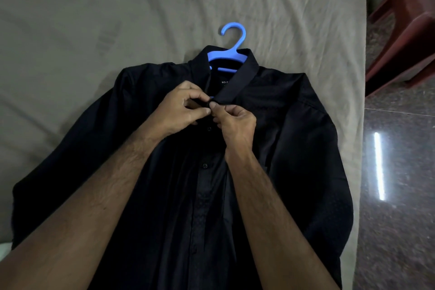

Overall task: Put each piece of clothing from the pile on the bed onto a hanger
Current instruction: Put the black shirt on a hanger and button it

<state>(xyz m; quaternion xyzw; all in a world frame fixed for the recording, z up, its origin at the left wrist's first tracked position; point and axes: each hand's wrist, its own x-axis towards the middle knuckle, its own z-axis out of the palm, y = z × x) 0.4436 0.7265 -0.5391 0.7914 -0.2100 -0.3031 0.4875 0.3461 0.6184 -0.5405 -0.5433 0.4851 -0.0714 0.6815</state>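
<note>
- on the bed (70, 19), over a wrinkled grey-beige cotton-looking sheet, a dark navy shirt (294, 148) lies flat on its back, front up, sleeves spread out to both sides.
- its cloth is smooth with a faint woven dot pattern, and small round dark buttons run down the placket.
- a blue plastic hanger (231, 54) sits inside the neck, its curved hook poking out past the stiff collar onto the sheet.
- left hand (181, 107) has its fingers curled, pinching the shirt's front edge just under the collar.
- right hand (235, 120) pinches the facing edge, fingertips meeting the left's at the top button spot.
- whether that top button is through its hole is hard to tell, the fabric is so dark.
- off to the right, a polished speckled stone floor (400, 219) shows a bright streak of light, with reddish-brown plastic chairs (404, 30) standing on it.
</note>
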